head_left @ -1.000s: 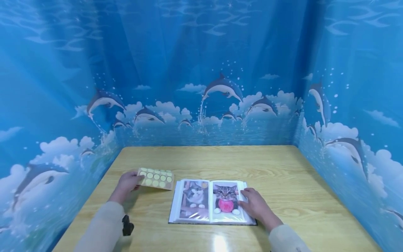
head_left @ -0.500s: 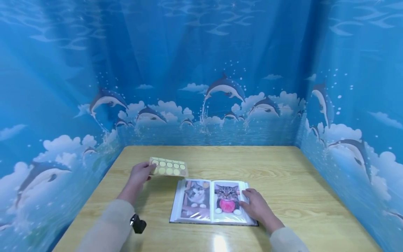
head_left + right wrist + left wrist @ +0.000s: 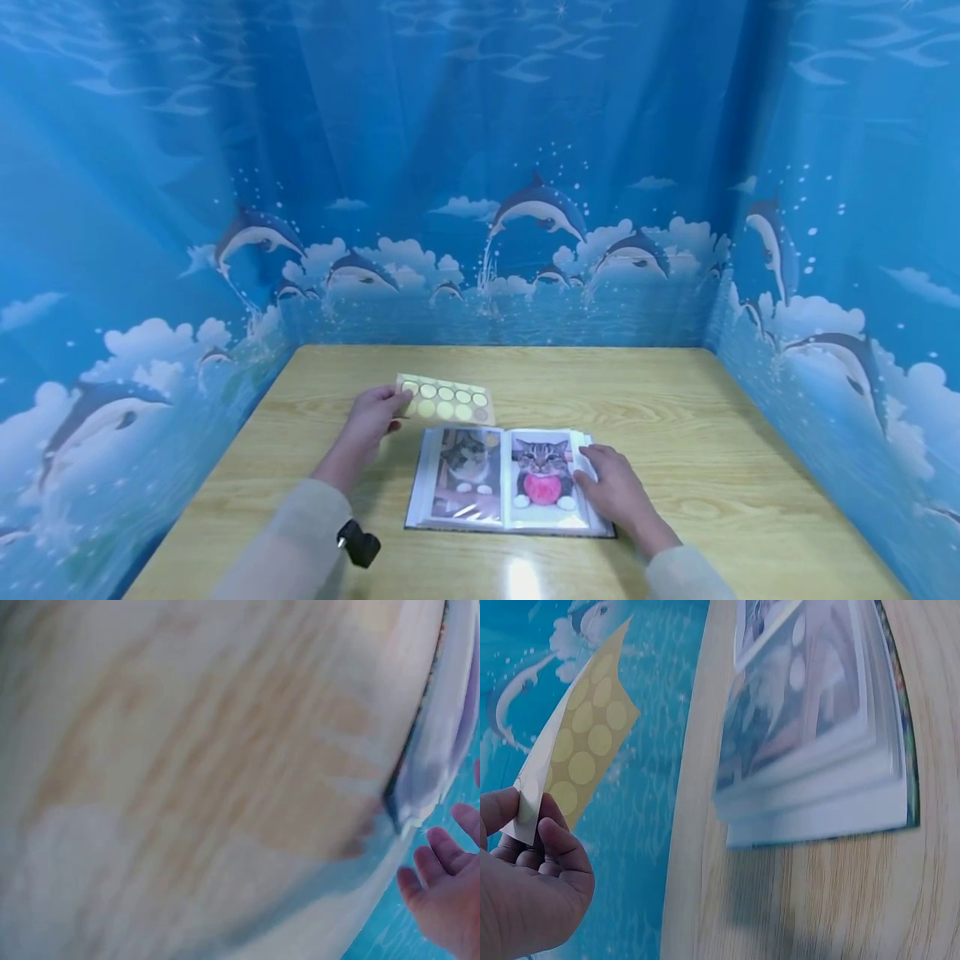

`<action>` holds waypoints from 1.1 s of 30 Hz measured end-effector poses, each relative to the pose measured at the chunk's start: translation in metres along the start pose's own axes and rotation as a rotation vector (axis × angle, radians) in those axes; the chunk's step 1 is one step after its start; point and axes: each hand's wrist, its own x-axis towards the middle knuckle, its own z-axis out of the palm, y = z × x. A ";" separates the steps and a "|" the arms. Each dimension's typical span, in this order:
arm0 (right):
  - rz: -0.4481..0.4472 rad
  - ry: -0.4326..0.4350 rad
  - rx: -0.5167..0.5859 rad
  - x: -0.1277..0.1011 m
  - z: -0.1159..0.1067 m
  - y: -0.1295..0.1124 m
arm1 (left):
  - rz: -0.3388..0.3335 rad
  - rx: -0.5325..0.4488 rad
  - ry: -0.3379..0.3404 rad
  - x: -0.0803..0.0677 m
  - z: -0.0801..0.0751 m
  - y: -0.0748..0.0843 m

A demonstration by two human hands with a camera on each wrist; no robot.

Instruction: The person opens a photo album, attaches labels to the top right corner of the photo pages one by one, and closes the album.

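My left hand (image 3: 371, 421) pinches a sheet of round yellow stickers (image 3: 447, 401) by its left end. The sheet hovers beyond the top edge of an open photo album (image 3: 422, 492). One round spot at the sheet's lower right looks darker than the others. In the left wrist view the sheet (image 3: 592, 735) bends between thumb and fingers. A grey-and-white cat photo fills the album's left page, with a round sticker (image 3: 491, 440) near its top right corner. The right page shows a tabby cat with a pink round thing. My right hand (image 3: 618, 492) rests at that page's outer edge, fingers extended.
The album lies on a light wood table (image 3: 675, 408). Blue dolphin-printed curtains (image 3: 480, 125) close in the back and both sides. A small black device (image 3: 360, 543) sits at the left sleeve's cuff.
My left hand has carried the sticker sheet rightward and slightly away, from beside the album to above its far edge. The right hand stays at the album's right page.
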 end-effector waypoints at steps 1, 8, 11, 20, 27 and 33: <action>-0.015 0.019 0.001 0.000 0.000 -0.002 | 0.001 -0.001 -0.006 -0.002 0.003 0.001; 0.039 0.051 0.269 0.006 -0.001 -0.036 | 0.010 -0.015 -0.060 -0.013 0.027 0.007; 0.121 0.027 0.460 0.009 -0.001 -0.053 | 0.002 -0.007 -0.087 -0.017 0.035 0.008; 0.322 -0.016 0.791 0.013 -0.004 -0.072 | 0.023 0.014 -0.166 -0.024 0.048 0.005; 0.390 0.008 0.838 0.014 -0.003 -0.072 | 0.017 -0.008 -0.166 -0.025 0.052 -0.003; 0.429 0.039 0.903 0.009 0.003 -0.071 | -0.037 -0.161 -0.118 -0.028 0.059 -0.010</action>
